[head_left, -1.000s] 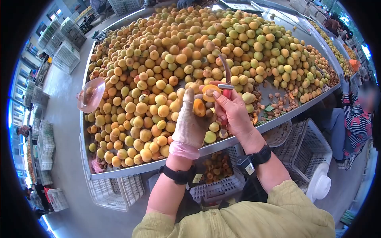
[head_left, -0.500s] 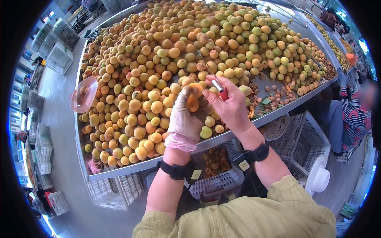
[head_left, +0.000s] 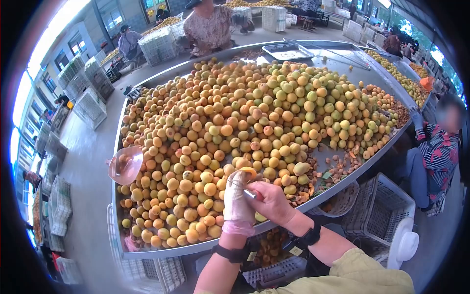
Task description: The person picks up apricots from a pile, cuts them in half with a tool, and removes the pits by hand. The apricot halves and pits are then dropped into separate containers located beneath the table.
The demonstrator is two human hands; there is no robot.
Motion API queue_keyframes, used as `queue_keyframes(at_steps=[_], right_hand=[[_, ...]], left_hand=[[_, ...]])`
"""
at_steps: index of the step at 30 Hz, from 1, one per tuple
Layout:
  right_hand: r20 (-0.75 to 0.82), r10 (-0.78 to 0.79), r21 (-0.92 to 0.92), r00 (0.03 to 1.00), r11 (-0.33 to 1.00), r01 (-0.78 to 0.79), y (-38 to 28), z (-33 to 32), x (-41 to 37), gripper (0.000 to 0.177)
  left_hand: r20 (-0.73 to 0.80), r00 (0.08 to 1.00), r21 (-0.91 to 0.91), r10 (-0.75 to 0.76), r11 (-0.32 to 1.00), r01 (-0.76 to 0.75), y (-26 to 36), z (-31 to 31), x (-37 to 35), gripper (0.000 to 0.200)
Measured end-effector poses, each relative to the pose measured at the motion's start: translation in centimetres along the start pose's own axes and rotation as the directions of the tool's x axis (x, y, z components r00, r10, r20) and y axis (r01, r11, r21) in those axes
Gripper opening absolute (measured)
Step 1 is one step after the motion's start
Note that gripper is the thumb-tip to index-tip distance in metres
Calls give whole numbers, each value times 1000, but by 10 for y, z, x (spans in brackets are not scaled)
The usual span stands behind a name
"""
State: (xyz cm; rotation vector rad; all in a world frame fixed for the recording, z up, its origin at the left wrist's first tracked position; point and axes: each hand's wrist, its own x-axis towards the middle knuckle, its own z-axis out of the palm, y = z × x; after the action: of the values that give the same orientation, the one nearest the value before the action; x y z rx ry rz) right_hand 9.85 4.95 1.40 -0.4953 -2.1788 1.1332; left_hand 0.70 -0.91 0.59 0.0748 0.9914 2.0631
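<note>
My left hand (head_left: 238,201), in a pale knit glove with a pink cuff, is closed around an apricot (head_left: 248,171) whose orange flesh shows at the top. My right hand (head_left: 275,205) is bare and wrapped around the red handle of a small knife (head_left: 254,194). Its thin blade reaches left across the gloved fingers. Both hands are close together over the near edge of a metal table (head_left: 186,251) heaped with yellow-orange and greenish apricots (head_left: 205,142). My gloved fingers hide most of the held fruit.
Pits and scraps (head_left: 338,164) lie right of my hands. A clear pink scoop-like container (head_left: 126,165) rests at the table's left edge. Below are plastic crates (head_left: 379,206), one holding apricot pieces (head_left: 269,247). A co-worker (head_left: 435,157) sits at the right; another person (head_left: 208,29) is across the table.
The view has tilted up, showing the table's far side and a person there. The knife has swung from pointing up and away to lying across my left hand; my hands are closer together.
</note>
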Motion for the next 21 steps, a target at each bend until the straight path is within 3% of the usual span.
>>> queue_keyframes(at_steps=[1, 6, 8, 9, 12, 13, 15, 16, 17, 18, 19, 20, 21], right_hand=[[21, 54, 17, 998, 998, -55, -1, 1, 0, 29], [-38, -7, 57, 999, 998, 9, -2, 2, 2, 25], [20, 150, 113, 988, 982, -152, -9, 0, 3, 21], [17, 153, 110, 988, 982, -154, -6, 3, 2, 21], [-56, 246, 399, 968, 894, -204, 0, 12, -1, 17], [-59, 246, 398, 967, 895, -203, -3, 7, -1, 17], [38, 394, 579, 918, 740, -341, -10, -7, 3, 20], [9, 359, 578, 933, 760, -298, -7, -13, 5, 24], [40, 431, 531, 901, 755, -385, -6, -23, 9, 29], [-18, 404, 577, 915, 751, -320, 0, -24, 12, 27], [-87, 378, 615, 922, 748, -249, 10, -26, 16, 27], [-67, 418, 550, 906, 773, -316, 16, -32, 16, 38], [20, 501, 649, 865, 652, -392, 19, -36, 16, 34]], left_hand=[[5, 1000, 0, 1, 1000, -1, 1, 1, -1, 28], [-29, 999, -57, -37, 998, 35, 1, 2, -2, 31], [-30, 998, -69, -48, 997, 46, 1, 2, -2, 31], [-31, 998, -80, -58, 995, 56, 1, 2, -3, 32], [-25, 996, -146, -90, 986, 86, 10, 9, -6, 33], [-7, 993, -187, -118, 976, 115, 15, 9, -6, 33], [-66, 990, -287, -122, 953, 99, 13, -6, 8, 29], [-72, 987, -311, -143, 944, 114, 14, -8, 9, 28], [-74, 984, -336, -164, 933, 131, 16, -9, 9, 27], [-92, 977, -369, -191, 918, 145, 19, -5, 9, 25], [-17, 974, -414, -227, 888, 199, 19, -7, 11, 24], [23, 962, -444, -271, 860, 252, 20, -8, 11, 23], [60, 947, -470, -315, 828, 305, 21, -7, 11, 23]])
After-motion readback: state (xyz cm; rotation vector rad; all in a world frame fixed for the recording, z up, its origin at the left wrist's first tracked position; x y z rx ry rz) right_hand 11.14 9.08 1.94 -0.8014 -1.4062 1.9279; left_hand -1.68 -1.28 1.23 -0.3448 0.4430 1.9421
